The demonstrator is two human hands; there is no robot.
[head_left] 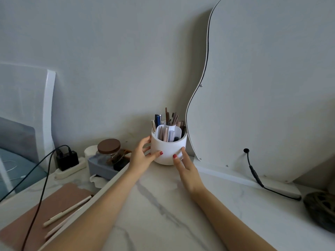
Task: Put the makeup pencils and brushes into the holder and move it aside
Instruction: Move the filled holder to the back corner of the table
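A round white holder [167, 148] stands upright at the back of the marble table, close to the wall and beside the mirror's edge. Several makeup pencils and brushes [168, 120] stick up out of its compartments. My left hand [143, 156] wraps the holder's left side, thumb across the front. My right hand [184, 167] presses its lower right side with fingers spread. Two pale pencils [67, 211] lie on a brown pad on the lower surface to the left.
A wavy-edged mirror [262, 87] leans on the wall at right, with a black cable [253, 173] below it. A brown-lidded jar [108, 151] in a grey tray, a power strip with a charger [67, 160] and a dark round object [320, 209] surround the marble top [163, 205].
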